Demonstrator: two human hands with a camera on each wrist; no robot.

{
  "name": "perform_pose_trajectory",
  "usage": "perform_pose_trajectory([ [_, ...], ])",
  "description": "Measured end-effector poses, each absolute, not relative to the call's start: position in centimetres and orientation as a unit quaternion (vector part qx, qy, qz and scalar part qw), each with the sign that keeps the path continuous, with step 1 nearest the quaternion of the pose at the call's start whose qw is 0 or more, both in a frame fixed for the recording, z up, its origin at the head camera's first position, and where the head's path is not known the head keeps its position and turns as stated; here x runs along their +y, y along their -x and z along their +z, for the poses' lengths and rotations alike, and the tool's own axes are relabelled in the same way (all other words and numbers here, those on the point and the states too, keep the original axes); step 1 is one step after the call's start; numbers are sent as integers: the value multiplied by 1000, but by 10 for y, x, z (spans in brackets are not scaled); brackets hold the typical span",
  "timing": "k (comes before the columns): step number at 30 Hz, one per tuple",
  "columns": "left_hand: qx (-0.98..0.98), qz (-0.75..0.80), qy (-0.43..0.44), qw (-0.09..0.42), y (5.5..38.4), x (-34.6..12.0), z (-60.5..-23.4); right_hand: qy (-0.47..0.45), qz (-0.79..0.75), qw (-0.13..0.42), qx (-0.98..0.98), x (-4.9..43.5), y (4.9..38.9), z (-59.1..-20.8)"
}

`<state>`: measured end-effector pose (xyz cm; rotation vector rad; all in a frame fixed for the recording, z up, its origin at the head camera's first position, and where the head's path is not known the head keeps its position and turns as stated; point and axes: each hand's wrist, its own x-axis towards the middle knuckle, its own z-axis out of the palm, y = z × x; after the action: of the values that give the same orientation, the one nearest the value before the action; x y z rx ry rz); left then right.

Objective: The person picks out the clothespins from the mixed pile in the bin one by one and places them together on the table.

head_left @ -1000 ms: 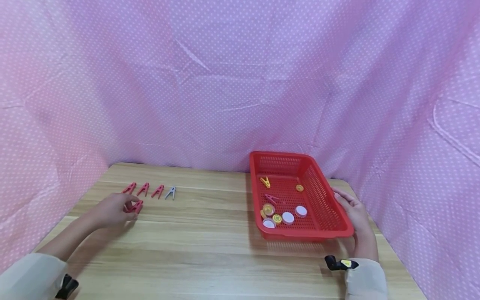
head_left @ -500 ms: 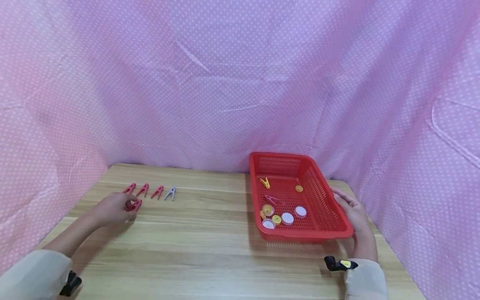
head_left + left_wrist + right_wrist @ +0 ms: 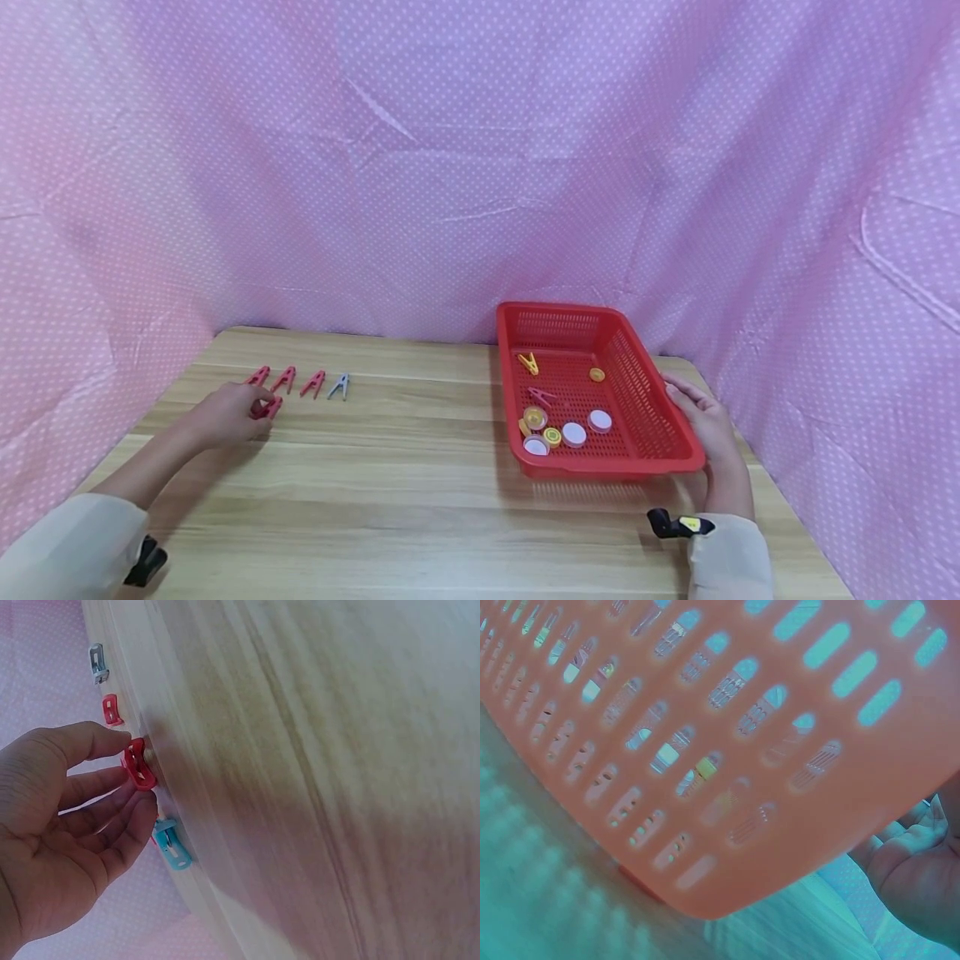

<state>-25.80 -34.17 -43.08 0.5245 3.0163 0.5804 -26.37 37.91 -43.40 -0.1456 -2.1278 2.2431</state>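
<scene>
My left hand (image 3: pixel 225 417) pinches a red clothespin (image 3: pixel 272 407) at the left of the table, thumb on one side and fingers on the other in the left wrist view. Just behind it is a row of three red clothespins (image 3: pixel 313 383) and a grey-blue clothespin (image 3: pixel 339 386). A teal clothespin (image 3: pixel 174 847) shows below my fingertips in the left wrist view, hidden by the hand from the head camera. On the right, my right hand (image 3: pixel 707 421) grips the side rim of a red plastic basket (image 3: pixel 660 400), which is tilted. The basket's wall fills most of the right wrist view.
Inside the basket lie a yellow clothespin (image 3: pixel 528 363), a pink-red clothespin (image 3: pixel 542 397), and several round pieces, among them a white disc (image 3: pixel 573 435) and a yellow disc (image 3: pixel 552 437). Pink dotted cloth (image 3: pixel 450 167) hangs around the wooden table (image 3: pixel 375 500).
My left hand has shifted the pinched red clothespin very slightly to the left and back. The right hand and basket stay almost where they were.
</scene>
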Motion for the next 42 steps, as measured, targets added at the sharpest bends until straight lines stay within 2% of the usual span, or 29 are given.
perform_pose_trajectory([
  [5,967,185,-176,14,261,-341,-429,45,723,24,-688,379,262,-431],
  [12,963,171,-205,-43,270,-332,-420,54,718,17,-694,381,262,-428],
  [24,948,156,-268,-67,296,-283,-391,40,721,25,-691,381,265,-433],
  [42,918,159,-359,-51,329,-188,-364,23,726,37,-686,378,267,-438],
])
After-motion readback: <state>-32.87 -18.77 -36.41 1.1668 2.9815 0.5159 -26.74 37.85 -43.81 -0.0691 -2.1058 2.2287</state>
